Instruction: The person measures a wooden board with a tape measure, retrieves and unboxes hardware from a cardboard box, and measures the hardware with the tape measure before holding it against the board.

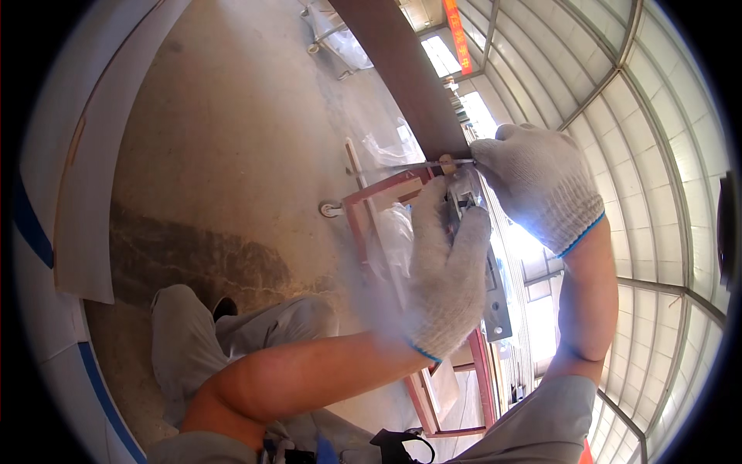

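My left hand [448,271], in a whitish knit glove with a blue cuff edge, is closed around a metal fitting [461,203] at the end of a brown panel [417,85]. Below those fingers hangs a long grey metal plate [497,305] with holes; whether it joins the fitting cannot be made out. My right hand [533,178], gloved the same way, is higher and to the right, its fingers pinched at the end of a thin metal strip [421,165]. That strip crosses the panel's end beside a small tan piece [447,163]. The right fingertips are partly hidden.
A reddish-brown frame [358,224] on a caster wheel [331,209] stands beyond my left arm, with clear plastic wrapping [396,236] in it. Another wheeled cart [332,39] is farther off. White panels [85,193] line the left side. A red banner [457,37] hangs near the curved wall.
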Motion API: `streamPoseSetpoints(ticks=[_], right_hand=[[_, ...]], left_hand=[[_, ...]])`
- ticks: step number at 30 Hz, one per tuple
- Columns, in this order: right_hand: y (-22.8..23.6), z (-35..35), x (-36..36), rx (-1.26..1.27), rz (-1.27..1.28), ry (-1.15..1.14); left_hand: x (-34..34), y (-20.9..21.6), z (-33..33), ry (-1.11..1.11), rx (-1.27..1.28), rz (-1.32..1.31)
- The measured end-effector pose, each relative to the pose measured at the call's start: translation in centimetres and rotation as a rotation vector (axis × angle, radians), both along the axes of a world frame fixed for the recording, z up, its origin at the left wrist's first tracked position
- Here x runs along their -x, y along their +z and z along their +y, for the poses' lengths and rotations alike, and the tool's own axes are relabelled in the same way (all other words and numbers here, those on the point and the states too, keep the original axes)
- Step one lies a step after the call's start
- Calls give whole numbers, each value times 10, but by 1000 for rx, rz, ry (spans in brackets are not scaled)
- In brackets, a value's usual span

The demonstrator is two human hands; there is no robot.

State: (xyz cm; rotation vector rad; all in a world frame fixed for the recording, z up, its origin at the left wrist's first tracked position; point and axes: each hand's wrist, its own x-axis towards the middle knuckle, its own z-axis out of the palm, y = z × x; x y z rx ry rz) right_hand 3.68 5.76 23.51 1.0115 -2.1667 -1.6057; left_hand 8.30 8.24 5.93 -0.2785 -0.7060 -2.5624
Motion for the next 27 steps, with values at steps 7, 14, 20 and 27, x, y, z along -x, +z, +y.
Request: streamPoseSetpoints(ticks=[7, 14, 20, 27], right_hand=[[21, 33, 8, 433, -408, 16], [26, 11, -1, 539, -370, -276], [5, 39, -7, 607, -522, -145], [-107, 106, -84, 1007, -695, -79]], left_hand=[[-5, 9, -15, -490, -433, 4], [0, 7, -1, -456, -661, 24], [5, -40, 9, -213, -327, 32], [3, -115, -7, 1, 192, -12]])
